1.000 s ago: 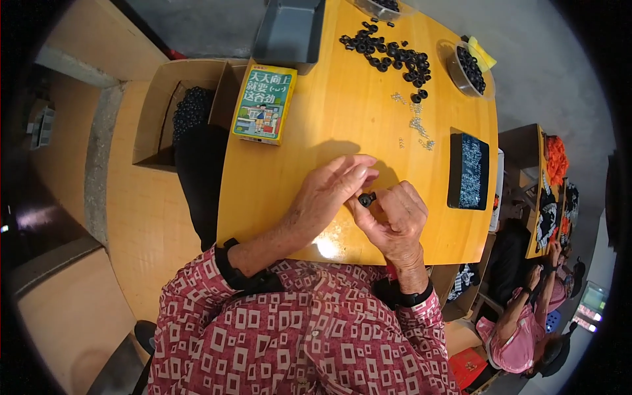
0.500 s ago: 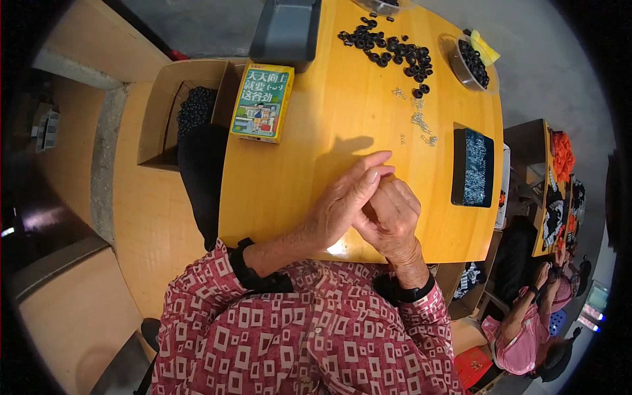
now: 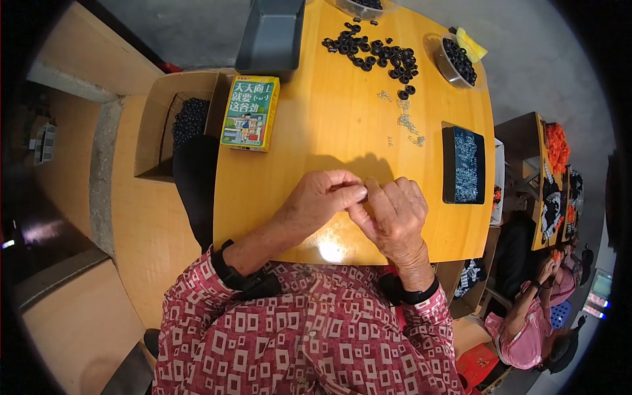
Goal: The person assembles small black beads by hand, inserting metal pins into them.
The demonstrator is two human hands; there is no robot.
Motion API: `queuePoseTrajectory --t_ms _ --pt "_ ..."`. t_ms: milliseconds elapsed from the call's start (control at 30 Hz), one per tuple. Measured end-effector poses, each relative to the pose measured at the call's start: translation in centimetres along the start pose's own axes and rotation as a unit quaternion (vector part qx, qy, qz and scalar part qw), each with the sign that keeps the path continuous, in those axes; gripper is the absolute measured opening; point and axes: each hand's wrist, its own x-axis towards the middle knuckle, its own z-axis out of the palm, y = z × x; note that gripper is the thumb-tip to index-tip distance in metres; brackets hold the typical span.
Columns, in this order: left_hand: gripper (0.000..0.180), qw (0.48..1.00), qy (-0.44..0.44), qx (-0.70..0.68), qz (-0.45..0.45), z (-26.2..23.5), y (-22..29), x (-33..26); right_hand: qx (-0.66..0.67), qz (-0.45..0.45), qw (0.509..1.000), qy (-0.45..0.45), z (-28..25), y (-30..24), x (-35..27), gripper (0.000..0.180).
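Over the near part of the yellow table (image 3: 296, 138), my left hand (image 3: 322, 201) and my right hand (image 3: 396, 209) meet at the fingertips. Thumb and forefinger of the left hand are pinched together, and the right hand's fingers are curled in. A dark speck shows between the fingertips, too small and covered to name. Beyond the hands lie loose black ring-shaped parts (image 3: 375, 51) and small silvery metal pieces (image 3: 407, 122), perhaps springs. To the right is a black tray (image 3: 465, 164) full of fine shiny metal pieces.
A clear bowl of black parts (image 3: 459, 62) stands far right beside a yellow cloth (image 3: 471, 46). At left are a green-and-yellow box (image 3: 250, 113), a grey bin (image 3: 270, 39) and a cardboard box (image 3: 153, 131) holding dark parts. Another person (image 3: 520, 332) sits at right.
My hands have drawn apart from being clasped, with the left moving left and lower. Their fingertips now meet in a pinch. The view has shifted slightly.
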Motion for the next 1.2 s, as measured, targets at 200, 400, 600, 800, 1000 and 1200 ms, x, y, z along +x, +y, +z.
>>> queuePoseTrajectory --t_ms 200,400,600,800,1000,1200 --pt "0.024 0.997 0.038 0.037 0.063 0.5 -0.5 0.1 0.002 0.002 0.999 -0.042 -0.4 0.2 0.1 0.027" --pt "0.023 0.995 0.058 -0.006 0.082 0.7 -0.8 0.1 0.074 0.029 0.996 -0.042 0.1 0.9 -0.2 0.042" --pt "0.018 0.996 0.045 -0.038 0.062 0.8 -0.6 0.0 0.133 0.058 0.988 -0.049 0.4 1.6 0.0 0.044" --pt "0.023 0.994 0.073 0.008 0.082 0.8 -1.2 0.0 0.069 0.011 0.996 -0.062 -0.4 0.9 0.6 0.039" --pt "0.021 0.995 0.073 -0.015 0.064 0.7 -0.6 -0.1 0.044 -0.003 0.998 -0.047 0.1 0.9 0.8 0.035" --pt "0.032 0.991 0.076 -0.111 -0.019 0.7 0.4 0.1 0.027 0.000 1.000 -0.012 -0.1 1.4 1.3 0.026"
